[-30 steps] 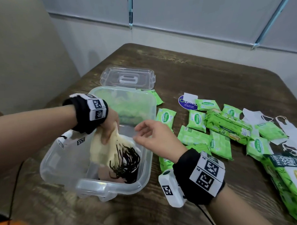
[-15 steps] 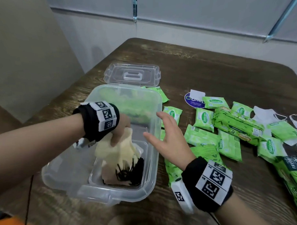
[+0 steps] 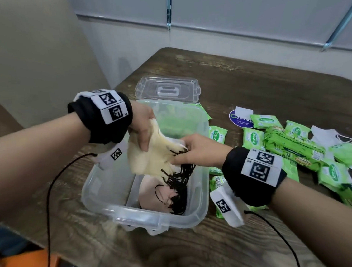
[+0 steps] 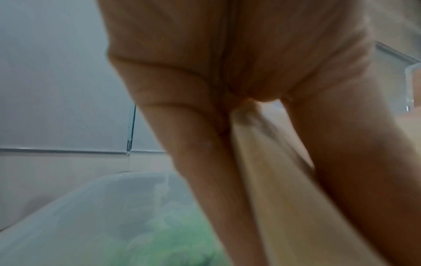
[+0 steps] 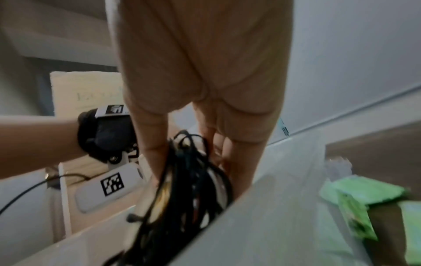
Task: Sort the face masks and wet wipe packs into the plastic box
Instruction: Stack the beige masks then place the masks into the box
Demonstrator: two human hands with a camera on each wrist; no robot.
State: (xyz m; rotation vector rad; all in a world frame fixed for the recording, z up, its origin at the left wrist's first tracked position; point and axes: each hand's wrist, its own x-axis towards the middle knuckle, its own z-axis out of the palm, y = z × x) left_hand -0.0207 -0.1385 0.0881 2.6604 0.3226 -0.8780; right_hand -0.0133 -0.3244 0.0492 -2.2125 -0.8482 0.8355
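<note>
Over the clear plastic box (image 3: 154,220), my left hand (image 3: 143,132) grips the top of a bunch of cream face masks (image 3: 152,154). In the left wrist view the cream masks (image 4: 280,189) run down between finger and thumb. My right hand (image 3: 183,153) pinches the bunch at its other end, where the black ear loops (image 5: 189,180) hang. Pinkish masks (image 3: 153,196) with black loops lie in the box's near compartment. Green wet wipe packs (image 4: 177,239) show blurred through its far part. More green packs (image 3: 291,147) lie on the table to the right.
The box's clear lid (image 3: 167,91) lies just behind it. White masks (image 3: 327,136) and a round blue sticker (image 3: 238,119) sit among the packs at right. The brown table (image 3: 249,81) ends close to a wall on the left and at the back.
My right hand, open beside the box before, has come in and taken hold of the loop end of the masks. My left hand has lifted the bunch a little.
</note>
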